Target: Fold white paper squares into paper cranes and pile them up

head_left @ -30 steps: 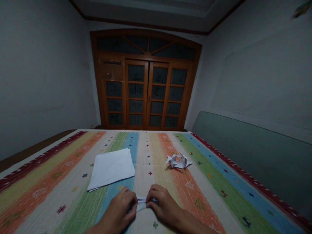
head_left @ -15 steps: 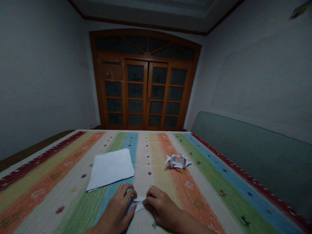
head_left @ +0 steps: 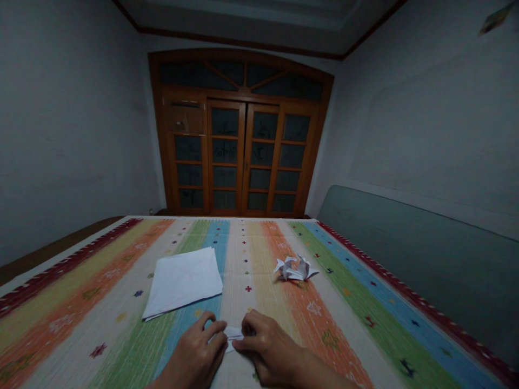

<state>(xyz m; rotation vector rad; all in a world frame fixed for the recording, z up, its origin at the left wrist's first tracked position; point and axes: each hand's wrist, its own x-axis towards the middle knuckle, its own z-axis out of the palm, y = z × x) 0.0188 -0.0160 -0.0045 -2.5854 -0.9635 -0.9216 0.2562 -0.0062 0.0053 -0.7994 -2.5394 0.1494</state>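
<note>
A small piece of folded white paper (head_left: 233,336) lies on the striped tablecloth near the front edge, between my two hands. My left hand (head_left: 198,346) is closed at its left end, fingers bent and pressing on it. From the other side my right hand (head_left: 270,346) pinches the right end, its thumb and forefinger on the paper. Both hands hide much of its outline. Beyond my left hand rests a stack of white paper sheets (head_left: 184,282). Farther right sit folded paper figures (head_left: 295,268), touching or overlapping each other.
The table carries a striped tablecloth (head_left: 324,308) in several colours. A pale green board or seat back (head_left: 405,259) runs along the right side. At the far end are wooden doors with glass panes (head_left: 243,156).
My left thumb has moved up against the folded paper, and the left fingers have closed in. My right thumb has shifted left along it. The stack and figures stay in place.
</note>
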